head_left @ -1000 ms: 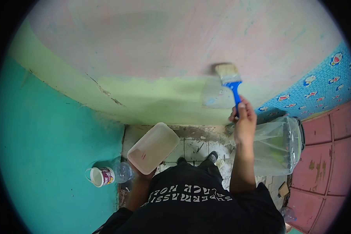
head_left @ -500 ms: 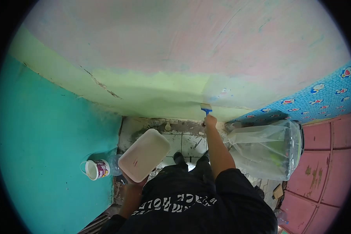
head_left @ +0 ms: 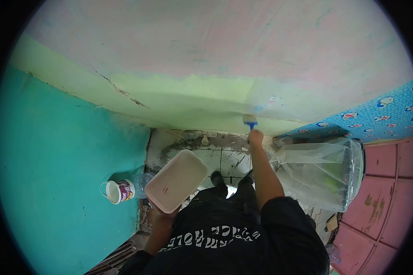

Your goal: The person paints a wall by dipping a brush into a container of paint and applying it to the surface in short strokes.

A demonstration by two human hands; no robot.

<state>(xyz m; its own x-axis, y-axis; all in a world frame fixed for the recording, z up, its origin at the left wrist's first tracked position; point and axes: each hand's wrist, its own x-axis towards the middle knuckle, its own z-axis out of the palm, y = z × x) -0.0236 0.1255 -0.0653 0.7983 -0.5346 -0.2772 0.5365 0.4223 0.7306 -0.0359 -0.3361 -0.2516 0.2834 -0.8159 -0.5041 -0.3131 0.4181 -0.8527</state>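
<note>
My right hand (head_left: 255,137) is closed around the blue handle of a paintbrush (head_left: 250,121), whose bristles meet the lower part of the wall (head_left: 192,98). That stretch of wall is yellow-green, with a pale pinkish coat above and a bluish patch right of the brush. My left hand (head_left: 163,215) grips the near edge of a pale plastic tub (head_left: 176,178), tilted at my left side; a few reddish marks show inside it. The tub hides most of the left fingers.
A white paint bucket (head_left: 119,191) stands at left beside a clear plastic bottle (head_left: 143,183), against a turquoise wall (head_left: 64,174). Clear plastic sheeting (head_left: 314,169) covers something bulky at right. Blue patterned covering (head_left: 367,117) and pink panels (head_left: 376,192) lie beyond it. Debris litters the tiled floor (head_left: 209,160).
The camera view has shifted a little, so most things appear slightly to the right. The brush stays low on the wall in my right hand, and the tub stays in my left.
</note>
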